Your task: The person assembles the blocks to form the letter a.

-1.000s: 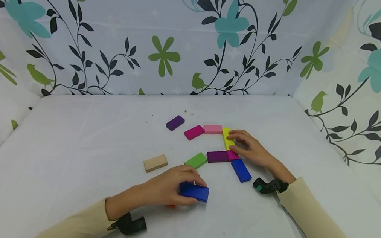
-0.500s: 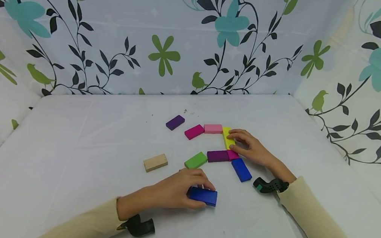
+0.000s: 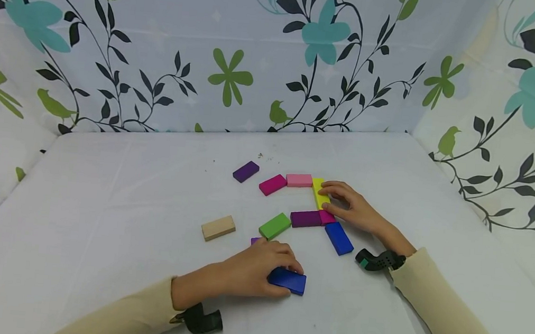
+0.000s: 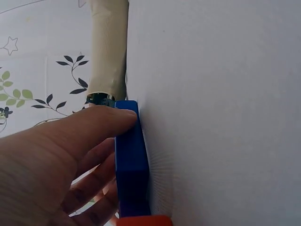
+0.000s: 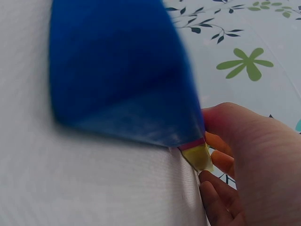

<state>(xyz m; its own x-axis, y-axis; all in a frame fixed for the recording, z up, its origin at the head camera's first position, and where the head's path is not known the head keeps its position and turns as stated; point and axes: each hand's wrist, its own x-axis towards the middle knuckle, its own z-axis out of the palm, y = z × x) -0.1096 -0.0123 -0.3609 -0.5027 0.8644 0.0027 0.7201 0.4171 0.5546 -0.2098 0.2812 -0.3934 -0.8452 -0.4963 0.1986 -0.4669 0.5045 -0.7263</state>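
Observation:
My left hand (image 3: 258,268) grips a blue block (image 3: 289,281) low over the white table, thumb on the near side and fingers on the far side. The left wrist view shows its thumb lying along that blue block (image 4: 130,146). An orange block (image 4: 146,221) cuts into the bottom of the same view. My right hand (image 3: 351,206) pinches a yellow block (image 3: 320,194) standing between a pink block (image 3: 299,181) and a magenta block (image 3: 326,218). A second blue block (image 3: 339,239) lies just nearer and looms large in the right wrist view.
A dark purple block (image 3: 305,219) and a green block (image 3: 275,225) continue leftward from the magenta one. Behind the left hand peeks a violet block (image 3: 254,240). A crimson block (image 3: 273,185), another purple block (image 3: 246,171) and a plain wooden block (image 3: 218,228) lie farther left.
My left hand has carried the blue block rightward and slightly nearer the body. The violet block's corner has come into view behind it, and the orange edge is now hidden. My right hand stays put.

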